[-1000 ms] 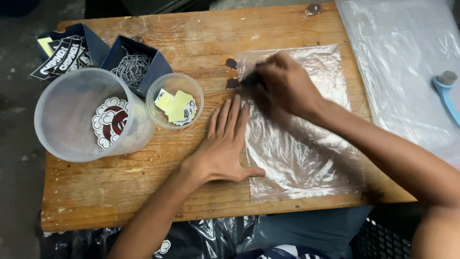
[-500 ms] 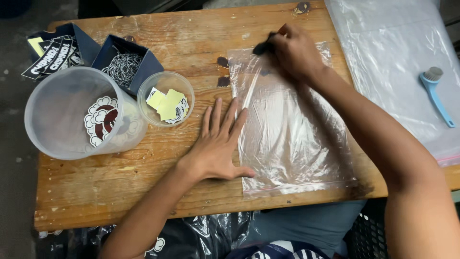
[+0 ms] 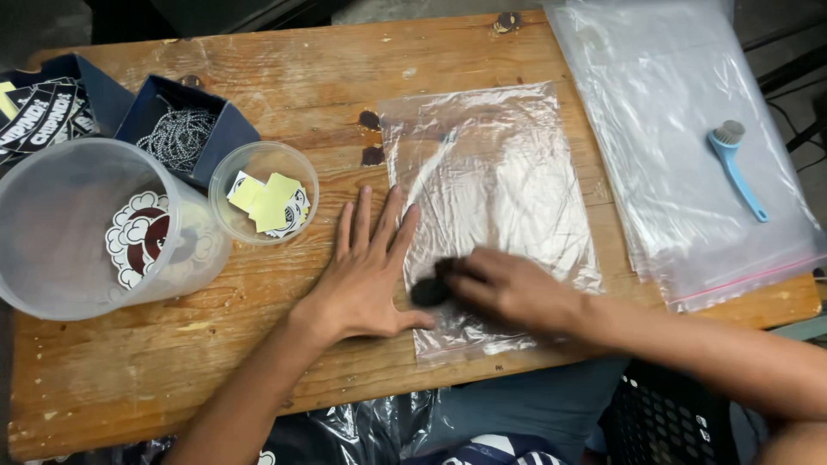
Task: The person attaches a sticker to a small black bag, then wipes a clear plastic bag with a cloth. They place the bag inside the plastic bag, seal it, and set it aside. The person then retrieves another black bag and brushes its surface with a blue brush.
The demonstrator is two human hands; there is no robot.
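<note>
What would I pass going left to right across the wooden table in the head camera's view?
Large clear tub → small clear cup of yellow slips → left hand → right hand holding a small dark object → blue brush.

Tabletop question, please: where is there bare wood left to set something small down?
Bare wood runs along the table's near edge below the large tub, and along the far edge above the clear bag. The left corner is crowded with boxes and cups.

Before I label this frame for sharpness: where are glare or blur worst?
Head view: glare streaks the clear plastic bag on the wooden table; the right hand and the small dark round object it presses look motion-blurred; the flat left hand is sharp.
</note>
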